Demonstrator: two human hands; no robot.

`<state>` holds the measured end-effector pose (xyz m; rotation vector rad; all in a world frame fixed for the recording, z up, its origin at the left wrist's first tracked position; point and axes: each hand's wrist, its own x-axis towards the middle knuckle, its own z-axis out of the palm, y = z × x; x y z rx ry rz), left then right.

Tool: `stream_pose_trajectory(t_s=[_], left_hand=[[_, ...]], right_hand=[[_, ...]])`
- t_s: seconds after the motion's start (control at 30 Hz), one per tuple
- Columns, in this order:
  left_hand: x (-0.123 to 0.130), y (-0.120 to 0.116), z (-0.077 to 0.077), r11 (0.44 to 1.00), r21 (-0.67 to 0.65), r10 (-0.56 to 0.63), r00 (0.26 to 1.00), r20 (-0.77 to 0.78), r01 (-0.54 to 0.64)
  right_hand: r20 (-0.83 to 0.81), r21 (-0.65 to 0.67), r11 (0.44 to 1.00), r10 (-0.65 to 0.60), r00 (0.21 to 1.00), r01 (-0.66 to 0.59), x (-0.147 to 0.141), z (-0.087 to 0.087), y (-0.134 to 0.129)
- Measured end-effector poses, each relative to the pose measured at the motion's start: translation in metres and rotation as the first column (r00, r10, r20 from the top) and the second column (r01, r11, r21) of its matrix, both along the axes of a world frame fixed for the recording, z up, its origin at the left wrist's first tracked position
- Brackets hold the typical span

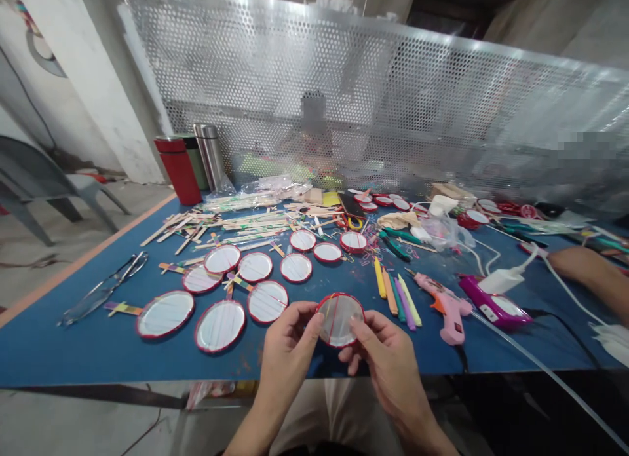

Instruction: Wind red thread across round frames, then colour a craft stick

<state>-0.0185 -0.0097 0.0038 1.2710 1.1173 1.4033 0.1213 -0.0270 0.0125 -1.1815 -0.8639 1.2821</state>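
Observation:
Between my two hands, over the table's front edge, is a round red-rimmed disc (339, 322) with a shiny, mirror-like face. My left hand (297, 335) grips its left side, thumb on the face. On the right side, my right hand (383, 344) pinches it with the thumb on the face and fingers behind. Several similar discs lie to the left, some with coloured stick handles, such as one disc (166, 314) at the far left and another (219, 326) nearer. Coloured markers (398, 295) and a pink glue gun (445, 305) lie just right of my hands.
Wooden sticks (187, 230) and bundled packs spread across the back. A red flask (177, 171) stands at the back left, near a steel flask (209, 156). Eyeglasses (111, 285) lie left. A purple device (494, 303) with cables sits right, near another person's arm (590, 279). A perforated metal panel (383, 95) borders the back.

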Motion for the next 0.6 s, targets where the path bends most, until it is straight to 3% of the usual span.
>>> stream_pose_trajectory(t_s=[0.13,0.23,0.33,0.5,0.6], left_hand=[[0.003,0.001,-0.002,1.0,0.0,0.031,0.999,-0.037,-0.031],[0.005,0.0,-0.001,1.0,-0.01,-0.002,0.998,-0.068,0.001],[0.006,-0.001,0.002,1.0,-0.024,-0.011,0.99,-0.142,0.008],[0.005,-0.001,0.001,1.0,0.012,-0.012,0.965,-0.261,0.016],[0.004,0.0,-0.001,0.999,0.049,0.002,0.948,-0.319,0.015]], right_hand=[[0.132,0.06,0.998,0.007,0.991,-0.015,0.003,0.0,-0.001],[0.374,0.241,0.969,-0.138,0.917,0.048,0.01,0.001,-0.001],[0.477,0.391,0.919,-0.239,0.845,0.039,0.015,0.004,-0.001],[0.514,0.388,0.914,-0.111,0.85,-0.115,0.016,0.01,0.001],[0.501,0.396,0.913,-0.129,0.856,-0.094,0.011,0.008,0.003]])
